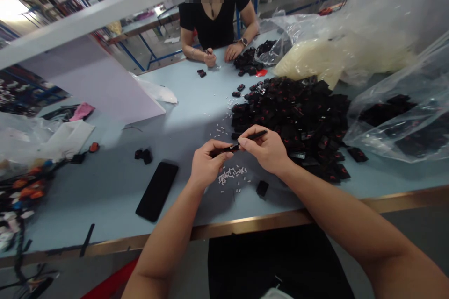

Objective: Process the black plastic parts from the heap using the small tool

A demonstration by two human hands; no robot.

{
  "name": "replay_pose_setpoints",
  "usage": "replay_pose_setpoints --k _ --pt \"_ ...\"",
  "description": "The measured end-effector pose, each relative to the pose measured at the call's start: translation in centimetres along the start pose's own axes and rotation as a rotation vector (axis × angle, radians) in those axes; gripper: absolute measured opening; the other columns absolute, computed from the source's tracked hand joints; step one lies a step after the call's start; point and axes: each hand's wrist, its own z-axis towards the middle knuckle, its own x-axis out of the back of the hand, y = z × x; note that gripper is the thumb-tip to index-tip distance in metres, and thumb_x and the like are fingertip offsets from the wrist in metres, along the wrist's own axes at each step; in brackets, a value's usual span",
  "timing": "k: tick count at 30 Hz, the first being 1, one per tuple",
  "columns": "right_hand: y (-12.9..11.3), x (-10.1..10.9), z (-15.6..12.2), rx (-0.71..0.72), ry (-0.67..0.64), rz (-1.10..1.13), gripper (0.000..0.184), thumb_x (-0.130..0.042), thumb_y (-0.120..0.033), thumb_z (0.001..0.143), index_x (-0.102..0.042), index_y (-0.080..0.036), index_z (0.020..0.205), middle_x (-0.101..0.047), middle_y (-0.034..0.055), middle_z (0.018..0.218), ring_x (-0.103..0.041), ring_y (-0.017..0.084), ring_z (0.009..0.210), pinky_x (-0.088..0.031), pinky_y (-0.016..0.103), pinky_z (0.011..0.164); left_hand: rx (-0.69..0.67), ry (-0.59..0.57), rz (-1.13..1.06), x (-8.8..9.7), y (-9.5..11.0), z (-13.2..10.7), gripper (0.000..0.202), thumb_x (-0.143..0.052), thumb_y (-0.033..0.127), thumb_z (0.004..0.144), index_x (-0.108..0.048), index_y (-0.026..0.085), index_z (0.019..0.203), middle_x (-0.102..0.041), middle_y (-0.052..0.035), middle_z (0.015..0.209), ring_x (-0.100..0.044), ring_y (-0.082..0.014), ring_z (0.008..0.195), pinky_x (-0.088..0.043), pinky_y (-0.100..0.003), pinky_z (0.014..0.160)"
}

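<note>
My left hand (206, 162) is closed on a small black plastic part (226, 150), gripped between thumb and fingers above the table. In my right hand (264, 149) is a slim black pen-like tool (257, 135), its tip end meeting the part between my hands. The exact kind of tool is hidden by my fingers. Just below my hands lies a scatter of tiny white pieces (229, 175). A single black part (262, 188) rests near the table's front edge. Right beyond my right hand spreads a large heap of black parts (294, 107), some with red marks.
A black phone (157, 191) lies left of my left arm. Clear plastic bags (403, 121) stand at the right. Wires with orange connectors (31, 189) pile up at far left. Across the table (189, 98) sits a person in black (217, 21), hands on the tabletop.
</note>
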Motion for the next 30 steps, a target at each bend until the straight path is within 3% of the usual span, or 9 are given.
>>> replay_pose_setpoints --k 10,22,30 --pt "-0.07 0.12 0.01 -0.015 0.014 -0.006 0.016 -0.068 -0.036 0.079 -0.066 -0.021 0.076 -0.066 0.0008 0.066 -0.059 0.016 0.061 -0.045 0.029 0.058 -0.011 -0.008 0.011 0.05 0.01 -0.01 0.019 -0.079 0.027 0.072 -0.073 0.018 0.088 -0.071 -0.0004 0.070 -0.047 -0.0060 0.041 -0.038 -0.021 0.040" --pt "-0.28 0.21 0.22 0.013 -0.009 -0.207 0.013 -0.064 -0.033 0.079 -0.065 -0.021 0.075 -0.064 0.0003 0.065 -0.053 0.013 0.054 -0.039 0.026 0.052 0.046 0.042 0.005 -0.38 0.13 -0.11 0.018 -0.079 0.024 0.069 -0.073 0.017 0.084 -0.069 0.0002 0.066 -0.044 -0.0051 0.039 -0.035 -0.020 0.038" --pt "0.15 -0.15 -0.08 0.065 -0.022 -0.229 0.010 -0.062 -0.030 0.082 -0.064 -0.021 0.077 -0.064 -0.0006 0.067 -0.049 0.011 0.053 -0.038 0.025 0.051 0.042 0.048 0.035 -0.46 -0.03 -0.07 0.016 -0.078 0.024 0.069 -0.074 0.018 0.083 -0.061 0.0037 0.055 -0.043 -0.0054 0.039 -0.034 -0.020 0.039"
